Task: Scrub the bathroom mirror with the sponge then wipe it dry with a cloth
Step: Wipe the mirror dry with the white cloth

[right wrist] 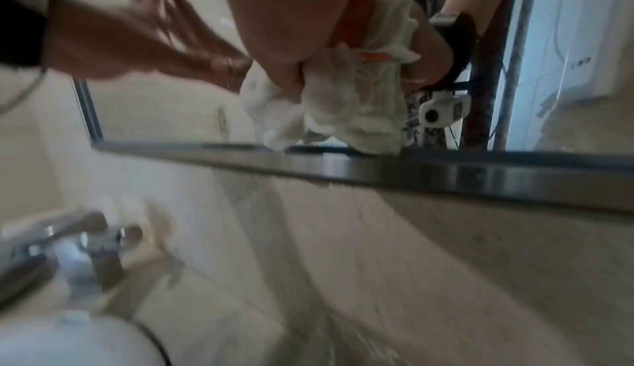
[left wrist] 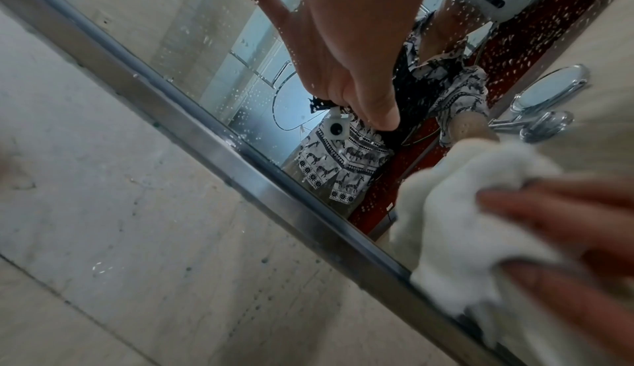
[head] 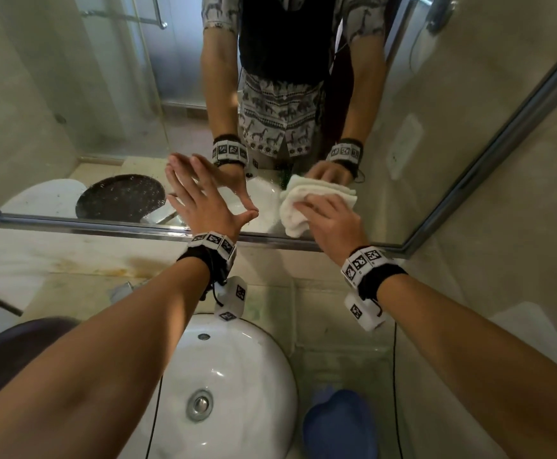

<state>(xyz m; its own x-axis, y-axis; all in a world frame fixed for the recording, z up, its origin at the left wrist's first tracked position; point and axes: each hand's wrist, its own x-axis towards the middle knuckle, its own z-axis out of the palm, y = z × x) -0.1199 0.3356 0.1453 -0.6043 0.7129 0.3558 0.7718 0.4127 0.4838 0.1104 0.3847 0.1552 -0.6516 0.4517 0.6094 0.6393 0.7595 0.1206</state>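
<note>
The bathroom mirror (head: 111,104) in its metal frame (head: 105,226) hangs above the sink. My left hand (head: 204,200) lies flat on the glass near the lower edge, fingers straight and spread. Just to its right, my right hand (head: 328,220) grips a bunched white cloth (head: 298,207) and presses it against the glass beside the bottom frame. The left wrist view shows water droplets on the mirror (left wrist: 247,79), my thumb (left wrist: 363,81) and the cloth (left wrist: 459,209). In the blurred right wrist view my fingers (right wrist: 284,46) curl into the cloth (right wrist: 329,111). No sponge is in view.
A white sink (head: 237,376) sits directly below my arms, with a tap (right wrist: 68,239) at its back left. A blue object (head: 336,425) lies on the counter to the sink's right. A dark round object (head: 9,352) sits at lower left. A tiled wall closes the right side.
</note>
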